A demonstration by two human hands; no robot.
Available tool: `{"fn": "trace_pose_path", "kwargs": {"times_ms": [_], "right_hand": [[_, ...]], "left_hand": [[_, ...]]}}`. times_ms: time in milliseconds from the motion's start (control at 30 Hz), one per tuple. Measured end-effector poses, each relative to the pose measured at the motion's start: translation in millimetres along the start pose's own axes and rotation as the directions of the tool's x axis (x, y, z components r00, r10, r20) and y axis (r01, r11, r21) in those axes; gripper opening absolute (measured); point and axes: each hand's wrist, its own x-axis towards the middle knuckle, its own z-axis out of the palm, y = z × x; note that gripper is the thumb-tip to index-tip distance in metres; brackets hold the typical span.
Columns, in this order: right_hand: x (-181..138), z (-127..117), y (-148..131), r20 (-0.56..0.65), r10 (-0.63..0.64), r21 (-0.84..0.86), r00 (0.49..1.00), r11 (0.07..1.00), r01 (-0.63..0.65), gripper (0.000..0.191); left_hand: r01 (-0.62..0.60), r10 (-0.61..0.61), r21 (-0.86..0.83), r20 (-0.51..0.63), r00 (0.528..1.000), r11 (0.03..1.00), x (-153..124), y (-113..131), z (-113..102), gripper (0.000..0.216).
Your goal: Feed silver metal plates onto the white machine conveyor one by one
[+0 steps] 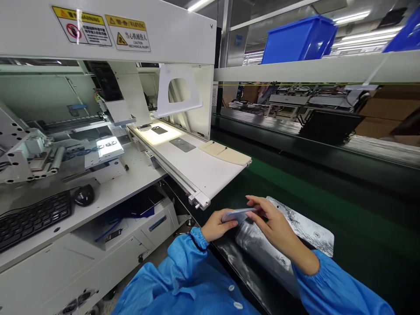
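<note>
My left hand (pixel 218 225) is closed around one end of a thin, pale bluish, phone-sized panel (pixel 239 211), thumb below and fingers behind it. The panel is seen nearly edge-on, above the dark belt. At its other end, my right hand (pixel 271 221) has thumb and fingers curled at the edge, seemingly pinching it. Whether a film lies between those fingertips I cannot make out. Beneath my right hand and forearm lies a grey, cloudy-patterned tray (pixel 262 247), partly hidden. Beyond it is a similar silvery tray (pixel 306 225).
A white conveyor (pixel 203 168) juts from the machine, carrying a dark phone-shaped panel (pixel 159 130) on a lit area and a grey one (pixel 183 145). A green-black belt (pixel 361 205) runs at right. A keyboard (pixel 36 216) and mouse (pixel 84 195) sit left. Blue bins (pixel 297 39) stand overhead.
</note>
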Motion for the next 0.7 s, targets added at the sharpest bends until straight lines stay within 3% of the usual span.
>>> {"fn": "trace_pose_path", "kwargs": {"times_ms": [200, 367, 467, 567, 700], "right_hand": [[16.9, -3.8, -11.1, 0.081, -0.198, -0.065, 0.977, 0.977, 0.204, 0.022], [19.7, -5.5, -15.7, 0.133, -0.321, -0.149, 0.938, 0.929, 0.339, 0.024], [16.6, -3.5, -11.0, 0.093, -0.349, -0.189, 0.933, 0.913, 0.361, 0.026], [11.2, -12.6, -0.9, 0.009, -0.264, -0.226, 0.965, 0.939, 0.259, 0.027], [-7.1, -49.0, 33.3, -0.115, 0.032, -0.369, 0.993, 0.927, -0.072, 0.034]], "left_hand": [[0.017, -0.009, -0.128, 0.065, 0.998, 0.992, 9.4, -11.4, -3.4, 0.065], [0.014, 0.071, -0.316, 0.258, 0.964, 0.949, 17.8, -4.2, -9.8, 0.074], [0.055, 0.069, -0.318, 0.366, 0.928, 0.947, 19.3, -5.2, -10.5, 0.073], [0.118, -0.002, -0.278, 0.386, 0.923, 0.953, 16.4, -12.7, -9.4, 0.065], [0.200, -0.107, -0.288, 0.309, 0.945, 0.936, 9.1, -31.1, -8.1, 0.071]]}}
